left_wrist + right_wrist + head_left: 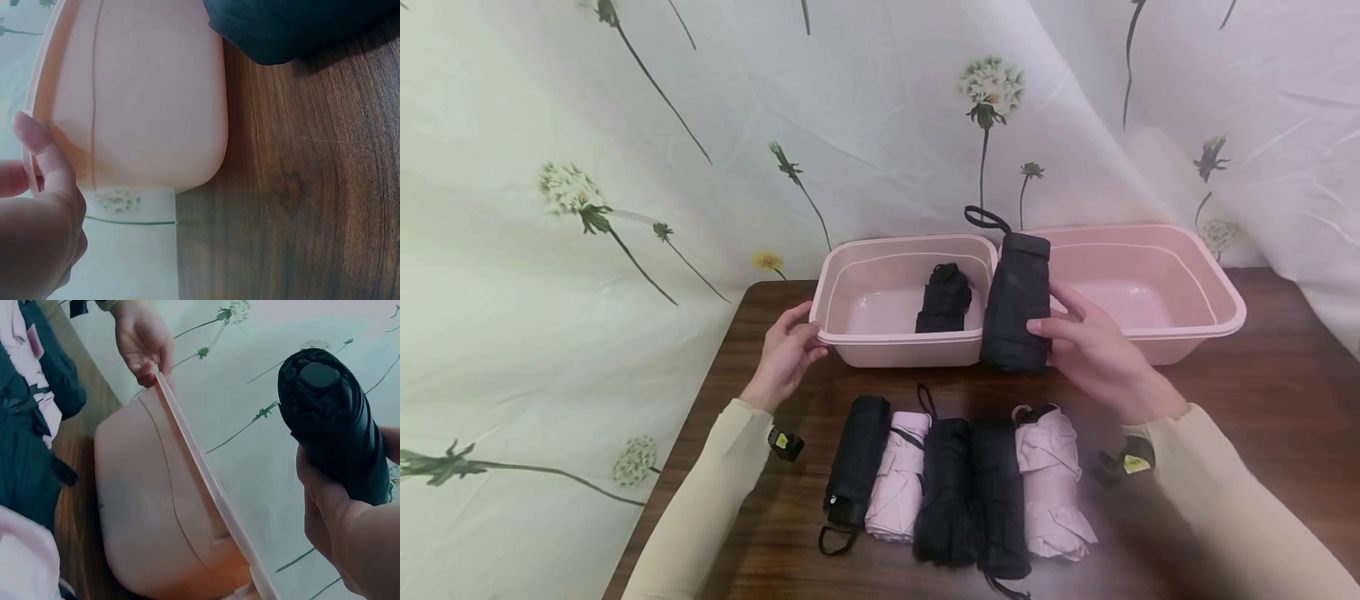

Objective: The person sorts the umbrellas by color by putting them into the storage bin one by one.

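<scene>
A folded black umbrella (1017,304) with a wrist loop is gripped in my right hand (1097,350), held upright over the place where two pink basins meet. The right wrist view shows the blunt end of this umbrella (331,425) with fingers wrapped about it. My left hand (784,354) pinches the rim of the left basin (895,340) at its front left corner; in the left wrist view the thumb (44,140) lies over that rim. Inside the left basin rests another black folded umbrella (946,300).
On the dark wooden table (775,517), in front of the basins, lies a row of folded umbrellas: several black, such as the leftmost one (859,454), and two pink, one (1054,483) at the right end. The right basin (1225,312) stands against a flowered cloth (880,108).
</scene>
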